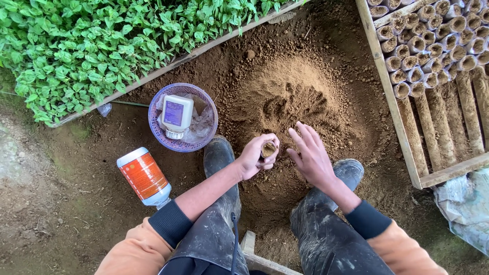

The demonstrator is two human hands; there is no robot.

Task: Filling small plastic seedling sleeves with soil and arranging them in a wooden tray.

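Head view: loose brown soil heap (293, 102) lies on the ground between the boots. Left hand (257, 155) has its grip closed around a small soil-filled paper tube pot (268, 149); it looks light, soft and easily crushed, best held round its wall. Right hand (310, 155) hovers open-fingered beside it. The pot's base is hidden.

We see brown soil (290, 97), green seedlings (91, 46), a purple mesh basket (155, 127) holding a white bottle (177, 116) with a purple label, an orange-labelled white bottle (144, 176), orange sleeves (130, 254) with black cuffs, and mud-streaked black boots (220, 158).
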